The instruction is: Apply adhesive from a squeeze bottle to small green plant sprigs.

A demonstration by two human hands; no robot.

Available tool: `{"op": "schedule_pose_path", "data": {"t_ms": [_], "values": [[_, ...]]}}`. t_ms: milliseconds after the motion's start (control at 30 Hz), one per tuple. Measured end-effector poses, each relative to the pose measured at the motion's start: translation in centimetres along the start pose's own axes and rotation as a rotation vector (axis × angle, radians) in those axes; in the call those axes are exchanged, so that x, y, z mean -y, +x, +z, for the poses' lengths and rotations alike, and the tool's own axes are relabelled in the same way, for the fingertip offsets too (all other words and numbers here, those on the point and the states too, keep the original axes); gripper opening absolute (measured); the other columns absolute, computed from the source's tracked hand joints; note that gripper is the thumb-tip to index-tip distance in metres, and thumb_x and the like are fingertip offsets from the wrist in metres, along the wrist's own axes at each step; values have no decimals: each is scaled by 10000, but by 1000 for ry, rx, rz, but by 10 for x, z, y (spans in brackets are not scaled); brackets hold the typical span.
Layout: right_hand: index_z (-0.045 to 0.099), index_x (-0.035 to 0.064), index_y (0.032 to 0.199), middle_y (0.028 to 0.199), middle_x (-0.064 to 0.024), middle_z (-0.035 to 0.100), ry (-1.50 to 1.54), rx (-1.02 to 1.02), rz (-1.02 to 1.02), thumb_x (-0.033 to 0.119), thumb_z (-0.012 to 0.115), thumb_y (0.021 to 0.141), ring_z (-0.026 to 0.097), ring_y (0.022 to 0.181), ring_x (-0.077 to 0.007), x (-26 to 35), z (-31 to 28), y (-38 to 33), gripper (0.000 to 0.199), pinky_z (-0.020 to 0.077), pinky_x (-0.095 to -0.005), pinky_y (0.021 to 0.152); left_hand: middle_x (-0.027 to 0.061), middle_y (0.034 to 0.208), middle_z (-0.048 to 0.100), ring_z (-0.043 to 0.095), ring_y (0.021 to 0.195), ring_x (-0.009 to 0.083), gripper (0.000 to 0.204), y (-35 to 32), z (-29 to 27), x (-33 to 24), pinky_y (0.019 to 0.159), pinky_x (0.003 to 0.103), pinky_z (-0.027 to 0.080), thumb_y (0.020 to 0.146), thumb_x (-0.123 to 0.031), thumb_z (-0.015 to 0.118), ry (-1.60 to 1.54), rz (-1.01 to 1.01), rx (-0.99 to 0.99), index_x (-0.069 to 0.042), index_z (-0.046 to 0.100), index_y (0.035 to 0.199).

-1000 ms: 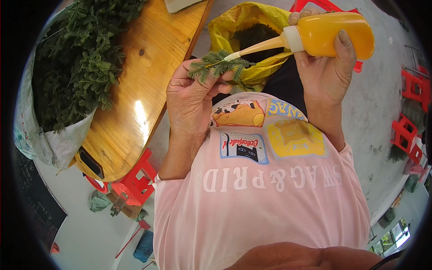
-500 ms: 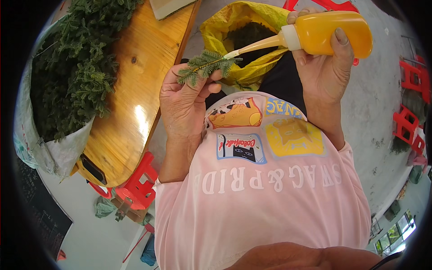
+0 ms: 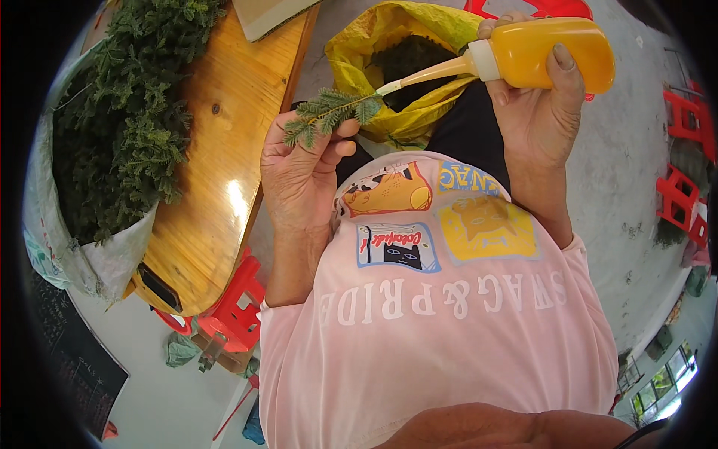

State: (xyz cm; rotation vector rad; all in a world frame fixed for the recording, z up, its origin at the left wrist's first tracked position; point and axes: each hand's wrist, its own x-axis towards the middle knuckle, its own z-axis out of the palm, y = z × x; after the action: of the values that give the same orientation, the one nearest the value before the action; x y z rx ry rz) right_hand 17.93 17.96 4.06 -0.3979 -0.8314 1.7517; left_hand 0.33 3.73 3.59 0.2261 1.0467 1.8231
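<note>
My left hand (image 3: 303,168) is closed on a small green fir sprig (image 3: 329,114), pinched between thumb and fingers. In my right hand (image 3: 540,120) I grip a yellow-orange squeeze bottle (image 3: 555,54) with a white collar and a long tapered nozzle. The bottle lies almost level, and its pale nozzle tip is at the right end of the sprig, close to or touching it. Beneath the nozzle stands an open yellow woven sack (image 3: 351,56) with dark greenery inside.
A wooden table (image 3: 213,165) stands on my left. On it, a pale sack (image 3: 112,258) overflows with green fir branches (image 3: 149,112). A dark phone-like object (image 3: 159,288) lies at the table's end, a cardboard piece (image 3: 273,15) at its far side. Red stools (image 3: 233,318) stand nearby.
My left hand has shifted slightly left with the sprig, which now points more up to the right. The bottle has moved only slightly left, still in my right hand.
</note>
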Motion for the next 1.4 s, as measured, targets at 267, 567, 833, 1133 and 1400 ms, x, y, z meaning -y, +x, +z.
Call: {"op": "schedule_pose_path", "data": {"t_ms": [267, 567, 833, 1133, 1400], "values": [[489, 85, 1175, 1036, -127, 581, -8, -35, -16, 349, 455, 930, 577, 755, -197, -3, -11, 0, 361, 423, -239, 462, 143, 928, 637, 646, 810, 232, 178, -2, 0, 1, 624, 252, 561, 808, 8, 629, 3, -11, 27, 20, 563, 973], [474, 45, 1186, 1097, -153, 548, 145, 33, 43, 256, 583, 869, 560, 946, -275, 6, -30, 3, 396, 508, -287, 634, 144, 942, 640, 648, 817, 227, 178, 2, -2, 4, 658, 269, 561, 817, -6, 627, -8, 3, 71, 16, 570, 984], [514, -27, 1113, 1153, -236, 543, 212, -246, -112, 144, 634, 824, 513, 1117, -398, 24, -51, 5, 356, 411, -501, 982, 196, 1159, 550, 615, 937, 231, 378, 35, 3, 19, 765, 294, 537, 828, 36, 566, 328, 49, 69, 52, 459, 1191], [497, -36, 1134, 1155, -258, 531, 276, -216, -31, 133, 648, 821, 498, 1129, -430, 26, -57, 7, 387, 391, -488, 1006, 80, 976, 612, 608, 748, 113, 282, -4, -8, -34, 624, 207, 504, 832, 23, 561, 1003, 408, -36, 13, 557, 1113], [514, 38, 1131, 1121, -242, 547, 182, -213, 8, 130, 664, 810, 533, 1093, -401, 16, -40, 6, 366, 476, -447, 927, -15, 715, 607, 524, 639, 37, 104, -17, -79, -129, 586, 189, 425, 792, -55, 666, 1461, 745, -760, -4, 653, 882]]}}
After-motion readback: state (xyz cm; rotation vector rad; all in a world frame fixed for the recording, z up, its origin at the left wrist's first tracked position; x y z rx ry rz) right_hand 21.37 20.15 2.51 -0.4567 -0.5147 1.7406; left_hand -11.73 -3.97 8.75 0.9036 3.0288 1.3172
